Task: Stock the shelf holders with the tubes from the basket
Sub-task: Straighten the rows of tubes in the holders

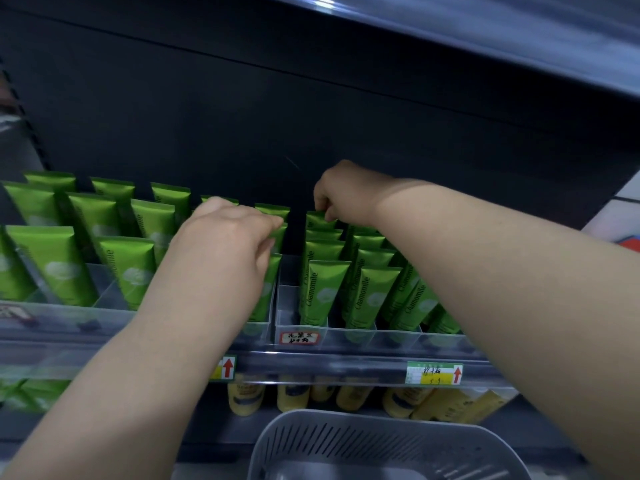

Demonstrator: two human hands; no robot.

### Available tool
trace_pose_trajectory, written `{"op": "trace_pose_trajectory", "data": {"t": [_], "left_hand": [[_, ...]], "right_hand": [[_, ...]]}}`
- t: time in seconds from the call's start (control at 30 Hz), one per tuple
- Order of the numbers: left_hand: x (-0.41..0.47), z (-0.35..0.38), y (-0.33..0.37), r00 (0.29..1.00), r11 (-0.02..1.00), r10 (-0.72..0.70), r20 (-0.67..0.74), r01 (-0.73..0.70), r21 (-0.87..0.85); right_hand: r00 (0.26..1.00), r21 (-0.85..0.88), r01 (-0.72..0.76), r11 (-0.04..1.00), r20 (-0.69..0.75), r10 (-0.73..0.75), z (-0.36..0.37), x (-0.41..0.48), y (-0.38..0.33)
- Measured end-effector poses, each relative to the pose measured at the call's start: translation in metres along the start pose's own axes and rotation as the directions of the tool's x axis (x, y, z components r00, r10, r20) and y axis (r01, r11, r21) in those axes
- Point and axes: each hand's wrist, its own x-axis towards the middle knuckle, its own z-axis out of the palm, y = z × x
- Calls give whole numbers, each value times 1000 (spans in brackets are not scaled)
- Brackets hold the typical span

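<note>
Seating step. Right hand [337, 194] pinches rear tube [319, 220], far behind handwritten label [299, 337]. Left hand [225, 240] curled fingers hold neighbour tube [281, 236], up-left of label. Basket [381, 441] below label. Next, likely: push both down upright, release.

We see glossy green plastic tubes [323, 292], clear smooth plastic holders [360, 336], a matt grey plastic basket [346, 434], paper labels [434, 373], and a matt dark panel [242, 116].

Bright green tubes [323, 289], each with a pale white flower emblem and dark green lettering ("Chamomile"). Clear, colourless holders [398, 336]. Matte black back panel [242, 116] toward 12 o'clock. Toward 6 o'clock, yellow tubes [292, 396] and a grey slotted basket [346, 434]. Green, white and yellow price tag [434, 373] with red arrow. Red-edged white label [298, 337].
</note>
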Motion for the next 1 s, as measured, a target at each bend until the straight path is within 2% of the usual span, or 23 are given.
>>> {"op": "trace_pose_trajectory", "data": {"t": [0.3,0.5,0.6,0.73,0.9,1.0], "left_hand": [[1,2,-2,1000,1000,-1,-7,1,-5],[2,5,2,999,999,33,0,-33,-12],[2,10,14,997,997,73,37,-72,-33],[-7,20,48,977,980,198,81,-196,-40],[-23,35,83,945,954,298,133,-300,-6],[-28,39,94,933,943,323,157,-331,25]], "right_hand": [[997,77,-16,997,-68,21,4,-1,5],[979,202,-36,979,-188,75,4,-23,14],[957,222,0,975,-282,64,15,-48,17],[880,201,126,971,-474,-16,40,-93,22],[838,193,135,972,-546,-8,68,-144,37],[838,204,103,974,-545,25,82,-174,50]]}}
